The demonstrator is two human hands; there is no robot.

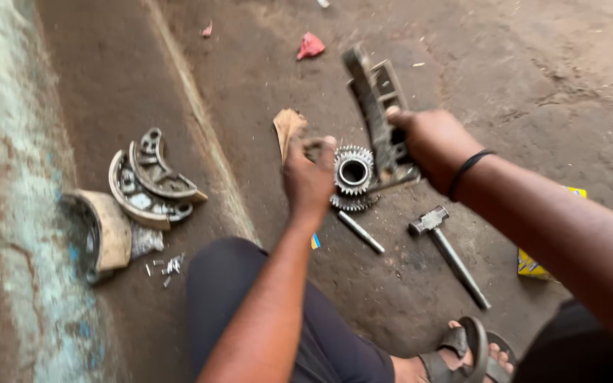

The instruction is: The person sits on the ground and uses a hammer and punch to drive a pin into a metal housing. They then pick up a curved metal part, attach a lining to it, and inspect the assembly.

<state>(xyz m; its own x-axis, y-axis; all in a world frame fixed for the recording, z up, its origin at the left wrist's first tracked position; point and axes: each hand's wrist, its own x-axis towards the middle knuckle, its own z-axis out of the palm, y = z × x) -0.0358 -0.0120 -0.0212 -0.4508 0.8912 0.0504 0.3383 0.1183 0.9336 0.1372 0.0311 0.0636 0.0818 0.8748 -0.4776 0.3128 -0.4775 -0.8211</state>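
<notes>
I judge the steel gear [353, 170] at frame centre heavy, rigid, greasy; my left hand [308, 179] pinches its toothed rim, my right hand [431, 142] clenches a metal bracket [377, 99].

Far left, three curved brake shoes [147, 181] piled on ground, one pale lining facing up. Small metal pins [168, 266] scattered just near them. Hammer [452, 255] lying right of centre, head toward far side. Thin steel rod [361, 232] beside it, to left. Red scrap [310, 46] far centre. Yellow box [533, 264] at right edge, partly hidden. Sandalled foot [462, 354] near bottom right.
</notes>
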